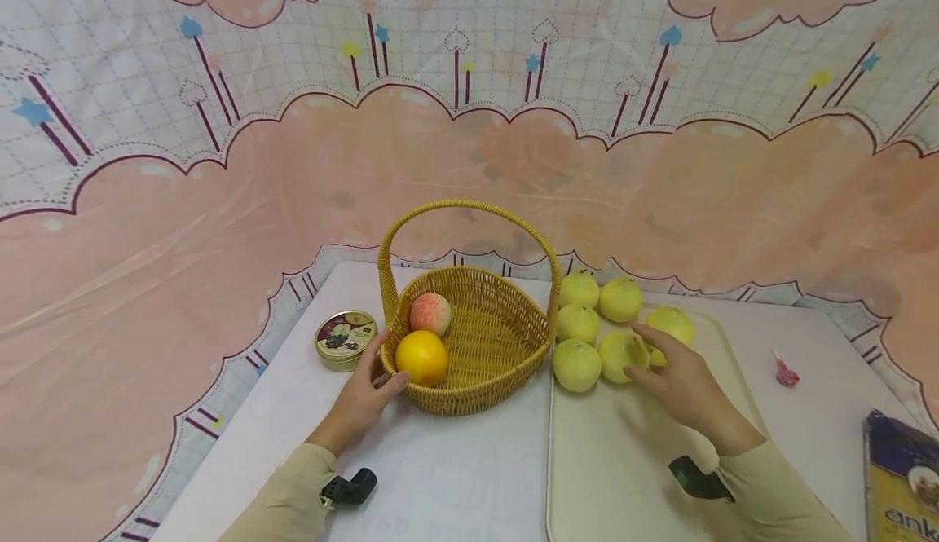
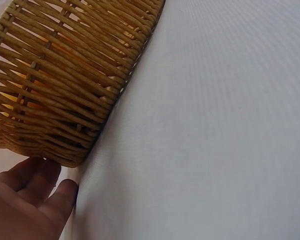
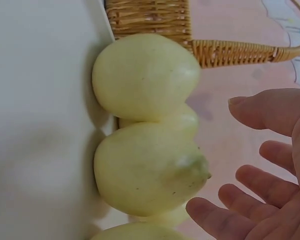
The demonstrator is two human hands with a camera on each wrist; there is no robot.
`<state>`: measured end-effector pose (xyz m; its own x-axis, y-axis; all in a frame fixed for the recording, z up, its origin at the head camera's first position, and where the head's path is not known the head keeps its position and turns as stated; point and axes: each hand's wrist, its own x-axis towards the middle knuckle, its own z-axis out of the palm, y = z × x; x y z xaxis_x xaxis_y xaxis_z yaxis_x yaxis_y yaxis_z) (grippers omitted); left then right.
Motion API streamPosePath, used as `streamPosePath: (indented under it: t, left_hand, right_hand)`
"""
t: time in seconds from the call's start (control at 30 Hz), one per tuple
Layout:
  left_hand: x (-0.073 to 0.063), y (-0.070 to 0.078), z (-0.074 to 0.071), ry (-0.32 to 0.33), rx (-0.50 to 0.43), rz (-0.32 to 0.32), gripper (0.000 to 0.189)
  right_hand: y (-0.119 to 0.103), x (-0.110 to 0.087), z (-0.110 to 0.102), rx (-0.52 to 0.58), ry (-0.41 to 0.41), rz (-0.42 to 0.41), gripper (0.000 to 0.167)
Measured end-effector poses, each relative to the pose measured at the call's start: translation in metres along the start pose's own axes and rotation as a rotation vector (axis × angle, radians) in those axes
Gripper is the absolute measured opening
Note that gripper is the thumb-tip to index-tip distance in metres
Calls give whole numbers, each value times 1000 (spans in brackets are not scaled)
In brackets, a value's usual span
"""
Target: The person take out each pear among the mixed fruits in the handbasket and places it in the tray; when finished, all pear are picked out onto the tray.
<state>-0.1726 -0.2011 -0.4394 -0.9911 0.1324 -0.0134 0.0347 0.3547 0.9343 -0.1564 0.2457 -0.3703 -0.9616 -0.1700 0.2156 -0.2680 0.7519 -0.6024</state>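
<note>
A woven basket (image 1: 469, 395) with a tall arched handle holds a peach (image 1: 430, 314) and an orange (image 1: 421, 359) at its left side. My left hand (image 1: 361, 402) rests against the basket's lower left corner, thumb toward the front; in the left wrist view its fingertips (image 2: 45, 172) touch the outer wickerwork. Several pale yellow-green melons (image 1: 575, 365) stand grouped at the far end of a cream tray (image 1: 616, 477). Above the tray, my right hand (image 1: 685, 391) spreads its thumb and fingers around the near right melon (image 3: 150, 167). The right wrist view shows a gap between hand and fruit.
Left of the basket sits a round printed tin (image 1: 345, 338). A wrapped lollipop (image 1: 786, 372) lies on the white table (image 1: 447, 477) right of the tray. A blue and yellow package (image 1: 902, 477) is at the right edge. Patterned cloth (image 1: 469, 151) hangs behind the table.
</note>
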Motion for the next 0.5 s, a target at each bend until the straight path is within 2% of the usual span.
streamPosePath:
  t: [0.5]
  left_hand:
    - [2,-4,0,-6,-7,-2,82]
  right_hand:
    - [-6,-12,-2,4,38,-61,60]
